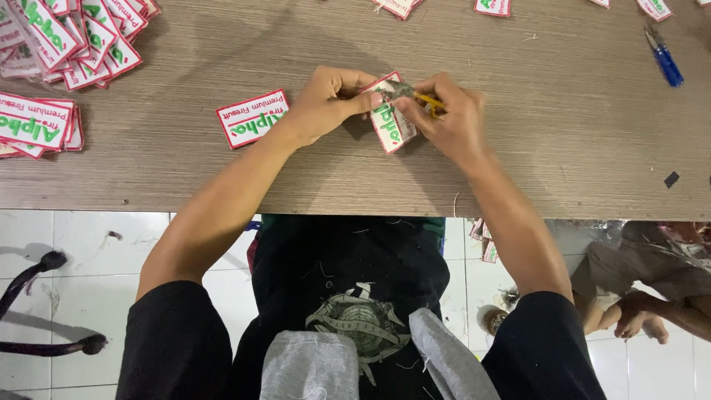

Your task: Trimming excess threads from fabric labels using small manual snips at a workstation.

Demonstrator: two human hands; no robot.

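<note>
Over the wooden table (563,126), my left hand (326,100) pinches the top edge of a white embroidered patch (389,126) with a red border and green lettering. My right hand (448,118) is closed around a small yellow-handled thread snipper (422,96), whose metal tip lies against the patch's upper corner. Both hands meet at the patch, a little above the table's near edge. A second patch of the same kind (252,118) lies flat just left of my left wrist.
Piles of the same patches sit at the far left (37,126) and top left (81,37); more lie along the top edge (492,7). A blue snipper (665,63) rests at the top right. Another person's feet (641,315) are on the tiled floor at the lower right.
</note>
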